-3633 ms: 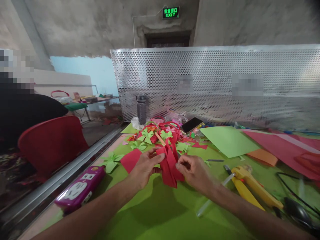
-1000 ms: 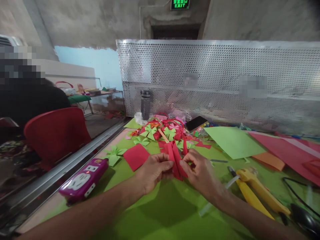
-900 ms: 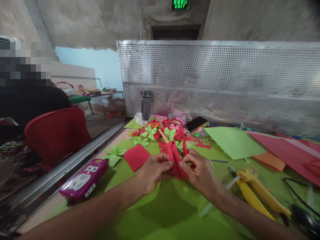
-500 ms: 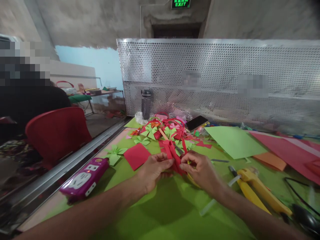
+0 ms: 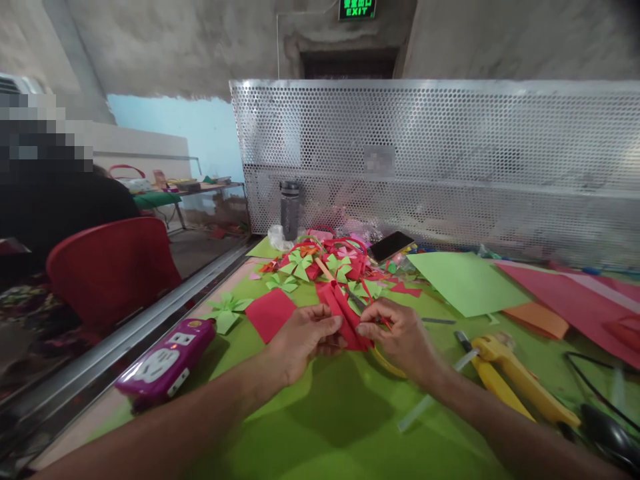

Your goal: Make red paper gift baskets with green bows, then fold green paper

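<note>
Between my hands is a piece of folded red paper, raised just over the green table covering. My left hand pinches its left edge between thumb and fingers. At its right side, my right hand has its fingers closed on the paper's edge, and a thin red strip rises beside them. Yellow-handled scissors lie partly hidden under my right hand, their blades pointing away. A flat red paper square rests left of my left hand.
A purple power strip lies at left. Cut green paper flowers and red pieces are heaped ahead, near a phone and a bottle. At right are a yellow glue gun, a cutter and coloured sheets.
The red paper between my hands now looks flatter and wider, its folds drawn closer together. My right hand has shifted slightly along its edge. The view has moved a little.
</note>
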